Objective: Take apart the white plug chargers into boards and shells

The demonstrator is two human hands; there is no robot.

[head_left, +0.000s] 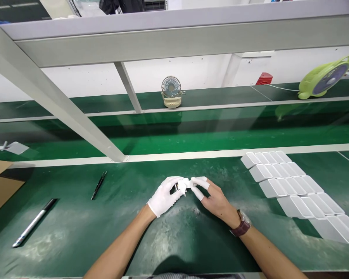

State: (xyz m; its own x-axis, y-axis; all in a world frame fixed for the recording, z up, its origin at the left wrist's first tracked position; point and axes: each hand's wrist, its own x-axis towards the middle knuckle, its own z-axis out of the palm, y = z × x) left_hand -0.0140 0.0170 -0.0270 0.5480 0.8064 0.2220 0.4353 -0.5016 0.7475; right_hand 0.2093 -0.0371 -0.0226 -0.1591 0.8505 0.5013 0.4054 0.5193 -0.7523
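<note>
My left hand (164,195), in a white glove, grips a small white plastic part (184,185) above the green bench. A dark and metallic bit shows at the part's left side. My right hand (213,197), with white finger cots on thumb and forefinger, pinches the right end of the same part. Both hands are closed on it near the middle of the view. The fingers cover some of the part, and its exact kind is too small to make out.
Several rows of white plastic trays (279,188) stand at right. A black pair of tweezers (99,185) and a silver-and-black pen-like tool (35,223) lie at left, near a cardboard box (2,190). A slanted metal post (75,116) rises behind; fans (171,91) stand beyond the green conveyor (209,135).
</note>
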